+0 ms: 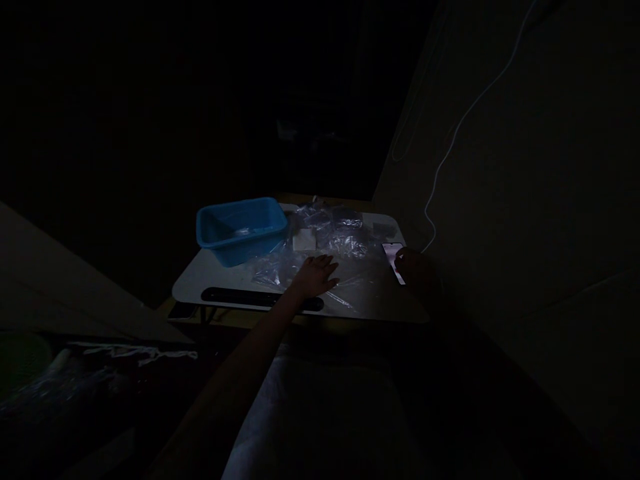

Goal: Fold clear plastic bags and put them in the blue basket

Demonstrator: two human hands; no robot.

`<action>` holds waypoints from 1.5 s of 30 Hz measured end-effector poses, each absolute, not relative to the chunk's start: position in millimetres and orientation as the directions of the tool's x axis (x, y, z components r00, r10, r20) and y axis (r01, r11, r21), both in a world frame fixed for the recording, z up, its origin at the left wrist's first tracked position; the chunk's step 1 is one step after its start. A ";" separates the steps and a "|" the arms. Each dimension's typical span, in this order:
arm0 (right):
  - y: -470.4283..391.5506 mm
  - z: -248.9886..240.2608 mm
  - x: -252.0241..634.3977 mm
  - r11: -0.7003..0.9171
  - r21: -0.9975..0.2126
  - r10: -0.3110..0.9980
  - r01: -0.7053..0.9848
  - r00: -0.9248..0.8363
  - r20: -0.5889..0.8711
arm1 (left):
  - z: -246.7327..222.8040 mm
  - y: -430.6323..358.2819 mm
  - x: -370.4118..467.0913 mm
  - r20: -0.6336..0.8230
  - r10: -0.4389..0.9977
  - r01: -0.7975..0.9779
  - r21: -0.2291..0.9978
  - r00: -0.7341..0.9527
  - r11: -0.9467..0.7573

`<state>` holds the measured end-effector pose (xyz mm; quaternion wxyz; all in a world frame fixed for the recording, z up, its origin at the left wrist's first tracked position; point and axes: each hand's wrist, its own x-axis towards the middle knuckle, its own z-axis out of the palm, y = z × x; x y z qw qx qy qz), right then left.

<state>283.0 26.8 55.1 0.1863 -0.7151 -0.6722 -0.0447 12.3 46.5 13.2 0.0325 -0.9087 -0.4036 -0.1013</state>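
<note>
My left hand (316, 275) lies with its fingers spread over clear plastic bags (345, 241) on a small white table (197, 283). Just beyond the fingertips is a white square item (304, 239) among the plastic. At the table's right side, my right hand (414, 265) is over a lit phone (393, 260); its fingers are dark, and whether they grip or only touch the phone is unclear.
A blue plastic basin (240, 233) stands at the table's left back. Along the front edge runs a dark slot (240, 297). A white cable (457, 130) hangs down the right wall (525, 180). The room is very dark.
</note>
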 end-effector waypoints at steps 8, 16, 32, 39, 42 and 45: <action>10.2 40.5 272.8 0.025 -0.330 0.894 0.944 0.126 0.429 | 14.5 45.7 12.8 0.213 0.733 0.746 0.031 0.646 -0.666; 6.7 4.6 215.1 0.389 -0.088 0.873 0.917 -0.337 0.351 | 13.2 44.6 13.8 0.231 0.748 0.760 0.050 0.622 -0.647; 4.1 -5.0 221.4 0.330 0.084 0.865 0.940 -0.336 0.372 | 7.8 54.0 -2.2 0.521 0.835 0.690 0.671 -0.178 -0.272; 6.6 -6.6 222.5 0.326 0.071 0.858 0.943 -0.326 0.398 | 6.8 57.5 -6.7 0.338 0.906 0.601 0.790 -0.256 -0.125; 7.8 -9.0 222.9 0.302 0.064 0.858 0.951 -0.300 0.417 | 14.8 52.1 -1.9 0.336 0.924 0.745 0.661 -0.182 -0.094; 6.9 -8.6 222.4 0.302 0.063 0.854 0.951 -0.300 0.426 | 21.3 46.4 0.9 0.340 0.936 0.870 0.484 -0.093 -0.089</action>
